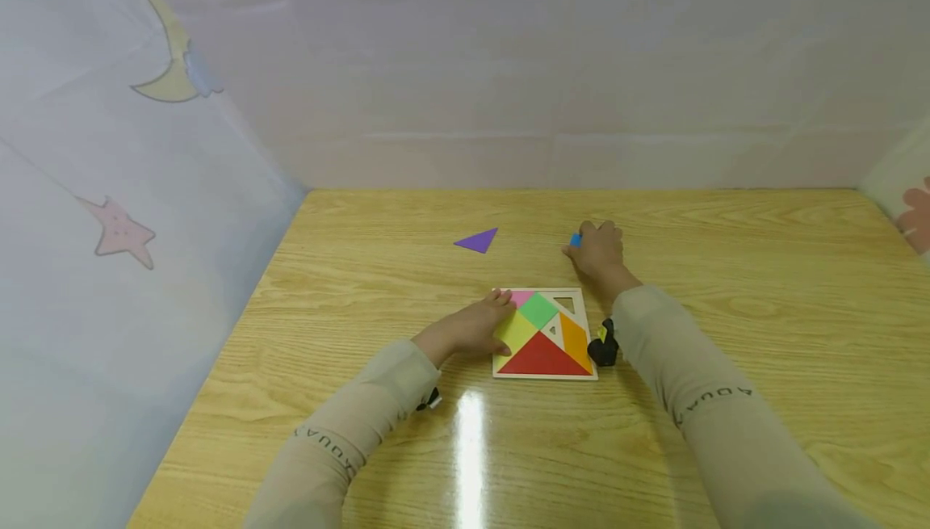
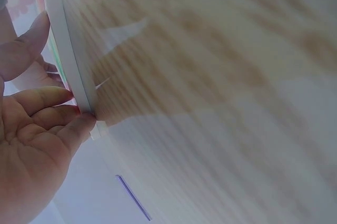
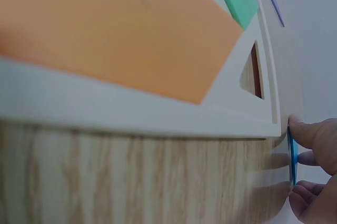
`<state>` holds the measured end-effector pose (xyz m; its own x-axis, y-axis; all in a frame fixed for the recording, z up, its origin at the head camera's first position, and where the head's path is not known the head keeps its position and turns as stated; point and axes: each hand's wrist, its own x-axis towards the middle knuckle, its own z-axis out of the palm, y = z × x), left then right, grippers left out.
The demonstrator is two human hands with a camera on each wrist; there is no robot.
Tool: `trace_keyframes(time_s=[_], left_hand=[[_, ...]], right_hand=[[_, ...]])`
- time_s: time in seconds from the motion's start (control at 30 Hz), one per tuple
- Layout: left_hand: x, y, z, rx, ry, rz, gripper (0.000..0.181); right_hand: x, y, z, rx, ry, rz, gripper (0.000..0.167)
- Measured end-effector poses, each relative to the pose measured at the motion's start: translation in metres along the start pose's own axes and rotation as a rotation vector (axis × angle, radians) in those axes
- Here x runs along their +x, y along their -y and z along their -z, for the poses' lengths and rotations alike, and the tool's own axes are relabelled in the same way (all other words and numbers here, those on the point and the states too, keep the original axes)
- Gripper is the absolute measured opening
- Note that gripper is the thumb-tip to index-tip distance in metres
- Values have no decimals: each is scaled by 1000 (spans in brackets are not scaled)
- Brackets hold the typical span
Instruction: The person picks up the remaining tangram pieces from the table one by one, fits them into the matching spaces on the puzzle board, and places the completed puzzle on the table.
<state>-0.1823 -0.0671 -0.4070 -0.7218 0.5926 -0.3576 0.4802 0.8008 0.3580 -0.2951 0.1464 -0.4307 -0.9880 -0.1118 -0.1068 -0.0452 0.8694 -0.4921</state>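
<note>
A shallow wooden tangram board (image 1: pixel 545 376) holds pink, green (image 1: pixel 538 310), yellow (image 1: pixel 517 332), orange (image 1: pixel 575 342) and red (image 1: pixel 543 355) pieces. Two triangular recesses with cut-out holes show at its upper right and near its middle. My left hand (image 1: pixel 475 327) rests over the board's left edge, fingertips by the pink piece (image 1: pixel 521 297) and thumb low on the yellow. Beyond the board's far right corner, my right hand (image 1: pixel 599 250) pinches a small blue piece (image 3: pixel 294 155) near the tabletop, between thumb and fingers. The fingers partly cover its outline.
A purple triangle (image 1: pixel 478 241) lies flat on the wooden table (image 1: pixel 726 270) behind the board. A black wrist device (image 1: pixel 604 345) sits under the right cuff, close to the board's right edge. Patterned cloth (image 1: pixel 508 69) rises behind the table and along its left side.
</note>
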Motion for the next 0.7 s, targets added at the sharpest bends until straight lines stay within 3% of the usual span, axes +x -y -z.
trace_keyframes(time_s=[0.17, 0.43, 0.7], left_hand=[[0, 0, 0, -3, -2, 3, 72], [-1, -2, -3, -2, 3, 3, 72], [0, -1, -4, 17, 0, -7, 72]], right_hand=[[0, 0, 2, 24, 6, -26, 44], [-6, 3, 5, -40, -18, -71, 62], [-7, -1, 2, 87, -52, -57, 51]])
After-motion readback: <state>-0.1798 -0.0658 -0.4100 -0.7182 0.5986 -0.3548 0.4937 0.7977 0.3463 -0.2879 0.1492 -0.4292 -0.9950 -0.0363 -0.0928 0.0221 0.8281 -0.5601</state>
